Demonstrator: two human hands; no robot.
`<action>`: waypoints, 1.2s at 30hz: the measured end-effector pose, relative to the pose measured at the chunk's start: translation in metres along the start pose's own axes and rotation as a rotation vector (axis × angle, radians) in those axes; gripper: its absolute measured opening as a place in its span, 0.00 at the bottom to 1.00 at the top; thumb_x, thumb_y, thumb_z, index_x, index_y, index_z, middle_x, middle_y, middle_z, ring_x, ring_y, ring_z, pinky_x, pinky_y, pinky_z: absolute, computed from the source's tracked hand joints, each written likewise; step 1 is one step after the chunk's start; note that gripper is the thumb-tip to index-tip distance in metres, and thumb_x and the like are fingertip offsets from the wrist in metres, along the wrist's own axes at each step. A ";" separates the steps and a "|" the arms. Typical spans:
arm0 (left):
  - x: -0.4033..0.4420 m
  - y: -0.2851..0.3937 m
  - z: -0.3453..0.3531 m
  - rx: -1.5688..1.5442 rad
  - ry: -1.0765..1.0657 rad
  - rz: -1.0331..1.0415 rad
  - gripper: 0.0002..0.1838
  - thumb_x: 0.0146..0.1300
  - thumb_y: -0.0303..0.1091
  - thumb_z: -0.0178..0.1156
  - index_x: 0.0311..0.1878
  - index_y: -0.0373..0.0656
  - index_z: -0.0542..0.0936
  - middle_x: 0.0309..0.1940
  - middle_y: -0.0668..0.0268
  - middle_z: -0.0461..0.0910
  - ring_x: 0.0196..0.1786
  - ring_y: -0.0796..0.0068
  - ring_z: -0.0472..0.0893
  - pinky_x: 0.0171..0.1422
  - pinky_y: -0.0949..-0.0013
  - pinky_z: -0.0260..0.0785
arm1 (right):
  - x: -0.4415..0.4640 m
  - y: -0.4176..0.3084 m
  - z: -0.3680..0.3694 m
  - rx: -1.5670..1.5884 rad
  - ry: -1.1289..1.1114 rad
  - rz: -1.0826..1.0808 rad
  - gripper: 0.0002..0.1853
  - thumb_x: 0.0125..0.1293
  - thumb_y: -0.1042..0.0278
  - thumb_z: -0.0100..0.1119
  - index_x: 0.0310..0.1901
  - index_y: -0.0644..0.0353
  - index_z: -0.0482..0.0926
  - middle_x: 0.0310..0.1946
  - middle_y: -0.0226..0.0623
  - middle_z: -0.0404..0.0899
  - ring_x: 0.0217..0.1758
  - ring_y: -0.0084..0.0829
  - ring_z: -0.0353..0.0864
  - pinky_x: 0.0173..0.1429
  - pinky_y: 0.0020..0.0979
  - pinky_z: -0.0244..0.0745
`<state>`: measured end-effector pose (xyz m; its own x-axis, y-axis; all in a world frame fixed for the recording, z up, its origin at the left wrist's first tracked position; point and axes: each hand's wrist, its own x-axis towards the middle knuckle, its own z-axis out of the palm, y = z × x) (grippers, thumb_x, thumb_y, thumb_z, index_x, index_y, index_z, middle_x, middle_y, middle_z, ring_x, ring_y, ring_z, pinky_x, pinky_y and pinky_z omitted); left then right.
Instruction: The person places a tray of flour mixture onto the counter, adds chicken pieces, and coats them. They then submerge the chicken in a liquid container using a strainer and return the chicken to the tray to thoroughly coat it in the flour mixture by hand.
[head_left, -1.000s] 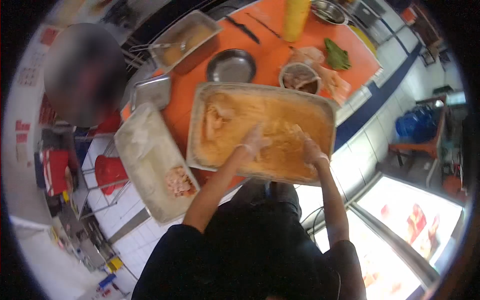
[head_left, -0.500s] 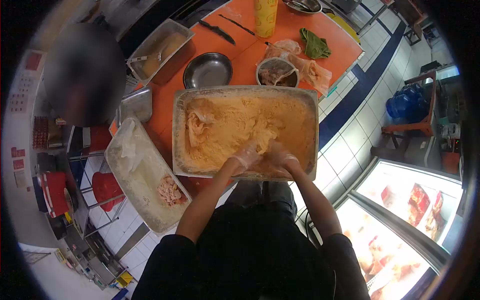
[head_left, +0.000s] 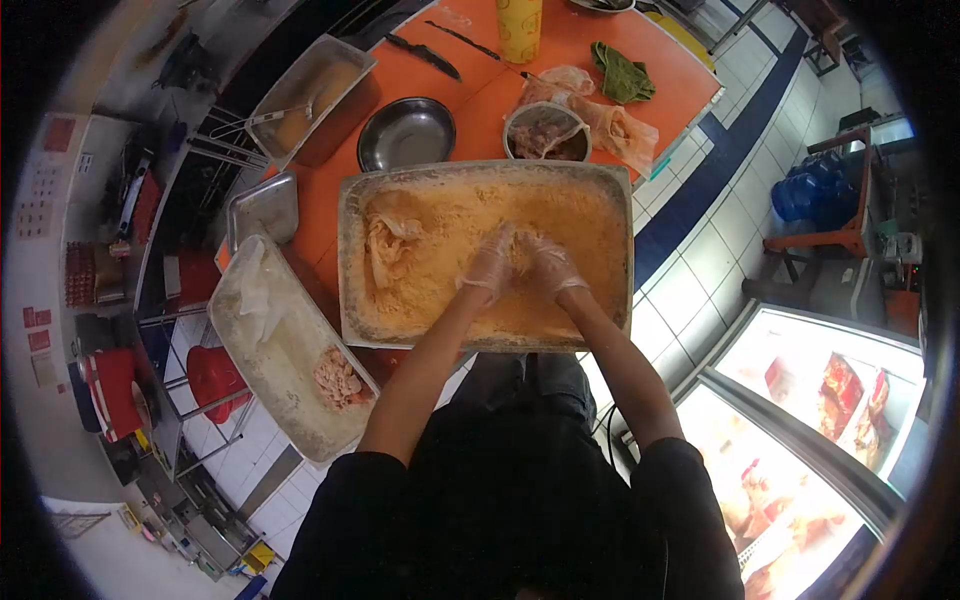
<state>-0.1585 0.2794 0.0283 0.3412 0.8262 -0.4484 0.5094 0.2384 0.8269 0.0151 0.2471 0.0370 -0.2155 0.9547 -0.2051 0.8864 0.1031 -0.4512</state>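
Observation:
A large metal tray (head_left: 350,300) of orange-yellow flour (head_left: 450,215) lies in front of me. Both my hands wear clear plastic gloves and reach into the flour near the tray's middle, side by side. The fingers of my left hand (head_left: 490,262) point forward and their tips sink into the flour. Close to its right, my right hand (head_left: 552,265) has its fingertips down in the flour too. What lies between or under the fingers is hidden. A flour-dusted, crumpled plastic bag (head_left: 388,245) rests at the tray's left side.
On the orange table (head_left: 455,30) stand a dark bowl (head_left: 407,135), a bowl of meat (head_left: 545,133), a deep pan (head_left: 350,75), a knife (head_left: 424,56) and a green cloth (head_left: 621,73). At left, a long tray (head_left: 300,400) holds raw meat pieces (head_left: 337,378). A lit display case (head_left: 800,440) stands right.
My hands have moved forward from the tray's near side to its middle. The floury lump between them no longer shows. A person's blurred head at the left has left the view.

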 end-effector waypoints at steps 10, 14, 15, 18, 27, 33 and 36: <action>-0.078 0.126 -0.065 -0.071 -0.351 -0.389 0.45 0.61 0.37 0.65 0.79 0.48 0.53 0.76 0.51 0.55 0.75 0.63 0.62 0.75 0.61 0.59 | -0.040 0.003 -0.070 0.144 -0.118 0.049 0.34 0.60 0.70 0.60 0.70 0.57 0.64 0.60 0.59 0.73 0.68 0.51 0.69 0.69 0.43 0.68; -0.073 0.076 -0.055 -0.281 -0.133 -0.203 0.55 0.57 0.34 0.71 0.80 0.53 0.45 0.77 0.52 0.50 0.76 0.54 0.57 0.77 0.56 0.58 | -0.046 -0.007 -0.111 0.175 -0.084 0.218 0.41 0.57 0.72 0.63 0.73 0.53 0.58 0.64 0.58 0.68 0.71 0.51 0.66 0.71 0.46 0.65; -0.069 0.066 -0.049 -0.142 -0.127 -0.071 0.56 0.57 0.33 0.72 0.80 0.55 0.44 0.77 0.52 0.50 0.76 0.53 0.57 0.77 0.56 0.58 | -0.039 -0.009 -0.106 0.177 -0.084 0.220 0.41 0.57 0.72 0.63 0.73 0.53 0.58 0.64 0.58 0.68 0.71 0.51 0.66 0.71 0.46 0.65; -0.049 0.058 -0.023 0.532 -0.101 -0.029 0.55 0.55 0.20 0.62 0.81 0.54 0.41 0.78 0.52 0.51 0.78 0.59 0.56 0.70 0.59 0.67 | -0.011 -0.023 -0.058 0.107 -0.498 0.470 0.40 0.60 0.68 0.61 0.74 0.51 0.56 0.67 0.60 0.64 0.71 0.52 0.65 0.69 0.49 0.66; -0.038 0.063 -0.017 0.503 -0.205 -0.083 0.41 0.57 0.12 0.56 0.75 0.47 0.60 0.66 0.46 0.69 0.65 0.54 0.74 0.63 0.59 0.74 | -0.026 -0.007 -0.043 0.120 -0.055 -0.022 0.27 0.62 0.71 0.58 0.64 0.57 0.69 0.50 0.56 0.79 0.56 0.52 0.79 0.55 0.45 0.77; -0.044 0.050 -0.021 -0.370 -0.259 -0.099 0.48 0.53 0.18 0.66 0.77 0.43 0.55 0.69 0.50 0.68 0.69 0.60 0.71 0.69 0.62 0.70 | -0.025 -0.035 -0.102 0.076 -0.228 0.088 0.27 0.59 0.74 0.59 0.62 0.57 0.69 0.53 0.58 0.76 0.55 0.55 0.79 0.55 0.48 0.76; -0.055 0.065 -0.038 0.013 -0.215 -0.026 0.54 0.50 0.18 0.68 0.79 0.45 0.50 0.74 0.52 0.59 0.74 0.60 0.63 0.74 0.62 0.63 | -0.032 -0.043 -0.110 0.041 -0.199 0.156 0.39 0.56 0.78 0.60 0.71 0.55 0.60 0.65 0.62 0.67 0.61 0.56 0.76 0.60 0.47 0.75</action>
<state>-0.1740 0.2688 0.1197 0.4874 0.6915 -0.5331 0.5302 0.2507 0.8099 0.0295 0.2429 0.1587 -0.1576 0.8839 -0.4403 0.8988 -0.0563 -0.4348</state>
